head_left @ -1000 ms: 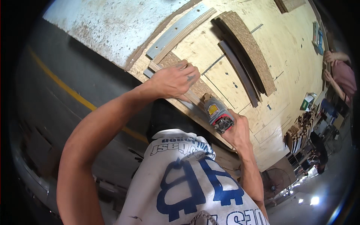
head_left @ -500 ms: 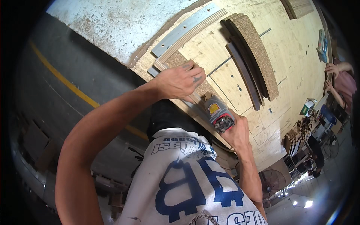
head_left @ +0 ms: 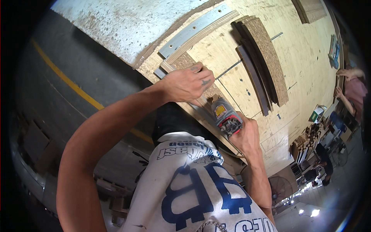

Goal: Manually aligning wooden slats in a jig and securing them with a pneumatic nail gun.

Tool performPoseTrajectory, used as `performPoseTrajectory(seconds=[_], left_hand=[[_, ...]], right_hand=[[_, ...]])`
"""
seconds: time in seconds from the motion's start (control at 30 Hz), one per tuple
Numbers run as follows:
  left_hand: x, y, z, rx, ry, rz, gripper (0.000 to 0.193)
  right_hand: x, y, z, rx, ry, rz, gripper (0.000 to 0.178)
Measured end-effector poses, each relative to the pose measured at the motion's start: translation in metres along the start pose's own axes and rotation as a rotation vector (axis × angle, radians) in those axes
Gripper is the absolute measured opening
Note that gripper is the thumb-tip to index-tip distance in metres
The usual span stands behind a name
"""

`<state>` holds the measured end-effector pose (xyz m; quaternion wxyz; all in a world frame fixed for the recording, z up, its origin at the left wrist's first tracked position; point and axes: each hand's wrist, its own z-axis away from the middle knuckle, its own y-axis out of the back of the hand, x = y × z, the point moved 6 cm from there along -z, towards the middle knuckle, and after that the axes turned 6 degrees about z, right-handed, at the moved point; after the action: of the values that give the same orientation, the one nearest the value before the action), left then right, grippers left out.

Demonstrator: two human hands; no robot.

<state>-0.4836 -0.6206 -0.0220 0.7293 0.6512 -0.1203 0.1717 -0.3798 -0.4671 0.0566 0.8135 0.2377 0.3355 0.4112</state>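
My left hand (head_left: pixel 189 83) presses down on a particleboard strip (head_left: pixel 182 62) at the near edge of the bench, its fingers curled and the thumb along the strip's side. In my right hand (head_left: pixel 247 135) is a grey and red nail gun (head_left: pixel 225 113), gripped from the right. Its nose points toward the strip just right of my left hand; whether it touches the wood cannot be made out. The strip's left end lies by a curved plywood form with a grey metal plate (head_left: pixel 194 28) screwed on top.
Curved particleboard pieces (head_left: pixel 268 52) with dark edges lie together on the plywood bench top (head_left: pixel 305 65). Farther right are a blue tool (head_left: pixel 334 50), a green and white box (head_left: pixel 317 113) and stacked wood strips (head_left: pixel 305 141). Another person's hands (head_left: pixel 346 75) rest at the far right edge.
My view has shifted slightly, so the bench sits a little differently in the picture. Both hands and the nail gun keep nearly the same place against the strip.
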Motion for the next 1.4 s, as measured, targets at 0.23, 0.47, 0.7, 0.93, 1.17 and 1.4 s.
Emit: performPoseTrajectory(seconds=[0.23, 0.47, 0.7, 0.93, 1.17, 1.4], left_hand=[[0.000, -0.001, 0.001, 0.019, -0.002, 0.008, 0.098], [0.000, 0.004, 0.000, 0.033, 0.003, 0.026, 0.099], [0.000, 0.001, 0.001, 0.022, 0.000, 0.040, 0.097], [0.000, 0.000, -0.001, 0.021, 0.014, 0.068, 0.097], [0.001, 0.001, 0.000, 0.019, -0.001, 0.046, 0.096], [0.000, 0.005, 0.003, 0.167, -0.025, -0.013, 0.078]], right_hand=[[-0.001, 0.000, -0.001, -0.026, -0.022, -0.041, 0.035], [-0.005, 0.000, 0.000, 0.000, -0.012, -0.016, 0.031], [-0.006, -0.001, -0.001, -0.026, -0.025, -0.026, 0.035], [-0.003, -0.003, 0.000, -0.004, -0.021, 0.002, 0.043], [-0.005, -0.003, 0.002, -0.060, -0.052, -0.018, 0.045], [-0.017, -0.001, -0.004, -0.078, 0.000, -0.061, 0.032]])
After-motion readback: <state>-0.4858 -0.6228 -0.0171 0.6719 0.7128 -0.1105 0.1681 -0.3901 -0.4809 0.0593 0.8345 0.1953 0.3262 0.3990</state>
